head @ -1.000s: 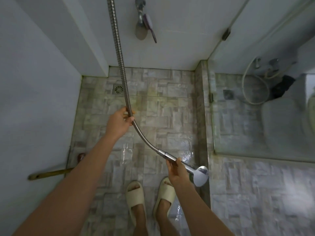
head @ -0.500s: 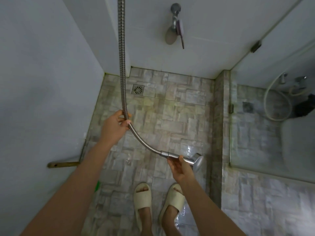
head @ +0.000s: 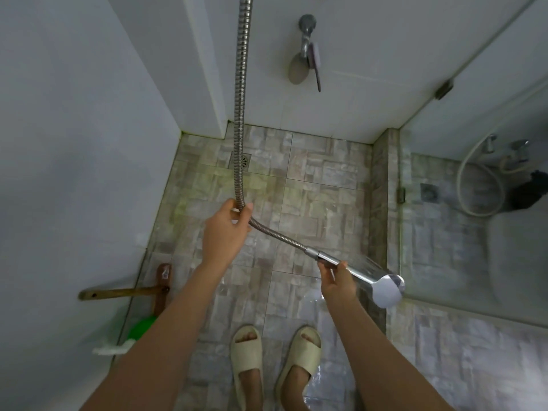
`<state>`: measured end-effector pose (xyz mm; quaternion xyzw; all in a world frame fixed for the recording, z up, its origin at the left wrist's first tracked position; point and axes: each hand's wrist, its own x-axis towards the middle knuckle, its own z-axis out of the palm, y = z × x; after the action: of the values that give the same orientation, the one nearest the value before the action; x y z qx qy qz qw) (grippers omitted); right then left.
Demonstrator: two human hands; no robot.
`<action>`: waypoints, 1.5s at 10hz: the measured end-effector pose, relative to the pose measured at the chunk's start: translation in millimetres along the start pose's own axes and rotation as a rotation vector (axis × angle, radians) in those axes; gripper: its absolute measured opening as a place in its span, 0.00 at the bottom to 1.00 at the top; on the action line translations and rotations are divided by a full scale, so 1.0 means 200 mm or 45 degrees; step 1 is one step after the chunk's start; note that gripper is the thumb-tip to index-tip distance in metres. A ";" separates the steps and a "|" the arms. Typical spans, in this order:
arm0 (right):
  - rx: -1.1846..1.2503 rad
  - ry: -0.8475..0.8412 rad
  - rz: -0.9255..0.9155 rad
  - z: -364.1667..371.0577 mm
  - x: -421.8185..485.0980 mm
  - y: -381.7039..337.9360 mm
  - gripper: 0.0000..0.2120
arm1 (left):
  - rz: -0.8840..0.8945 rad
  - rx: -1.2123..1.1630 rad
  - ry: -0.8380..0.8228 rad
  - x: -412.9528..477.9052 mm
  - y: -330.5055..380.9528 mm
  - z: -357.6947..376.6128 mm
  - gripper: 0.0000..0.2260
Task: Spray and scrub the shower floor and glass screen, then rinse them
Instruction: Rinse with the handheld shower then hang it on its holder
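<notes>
Right hand (head: 338,281) grip clamped on shower head (head: 385,292) handle; head juts right of it, beside glass screen (head: 474,247). Left hand (head: 226,232) grip closed round hose (head: 241,99), farther out over shower floor (head: 311,203). Count: one shower head, one hose, one drain (head: 246,159).

Ribbed silver on the hose (head: 240,84); mirror chrome on the shower head (head: 385,289). Mottled grey-beige blocks across the floor (head: 320,185), with a yellow-green tint near the dark-grated drain (head: 244,159). Plain pale grey on the walls (head: 74,129). Cream on the slippers (head: 246,354). Bright green and white on the brush (head: 142,326), brown on the wooden handle (head: 118,293).
</notes>
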<state>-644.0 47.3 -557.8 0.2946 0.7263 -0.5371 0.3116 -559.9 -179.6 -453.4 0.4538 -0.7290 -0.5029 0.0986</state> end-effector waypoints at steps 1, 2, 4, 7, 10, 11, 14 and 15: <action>0.014 0.113 0.001 -0.02 0.01 -0.06 0.17 | -0.014 -0.032 0.046 0.03 0.06 0.04 0.12; 0.867 0.117 0.160 -0.01 0.06 -0.18 0.21 | -0.028 -0.069 0.063 0.09 0.12 0.06 0.06; 1.065 -0.029 0.095 -0.07 0.06 -0.34 0.19 | 0.001 -0.297 0.013 0.19 0.13 0.03 0.03; 0.957 -0.042 0.180 -0.05 0.13 -0.52 0.20 | 0.001 -0.352 0.038 0.26 0.16 -0.02 0.05; 1.069 0.060 -0.023 -0.01 0.13 -0.61 0.15 | 0.017 -0.262 -0.075 0.25 0.19 0.01 0.06; 1.052 -0.020 -0.075 -0.01 0.14 -0.62 0.11 | -0.007 -0.306 -0.073 0.26 0.18 -0.01 0.03; 0.941 -0.228 -0.039 0.01 0.20 -0.64 0.10 | -0.028 -0.311 -0.028 0.30 0.15 -0.12 0.06; 0.853 -0.253 0.008 0.02 0.20 -0.61 0.07 | -0.018 -0.282 0.014 0.29 0.13 -0.16 0.07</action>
<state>-762.8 16.5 -516.4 0.3292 0.4749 -0.7708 0.2683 -588.0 -241.8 -435.5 0.4478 -0.6651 -0.5788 0.1487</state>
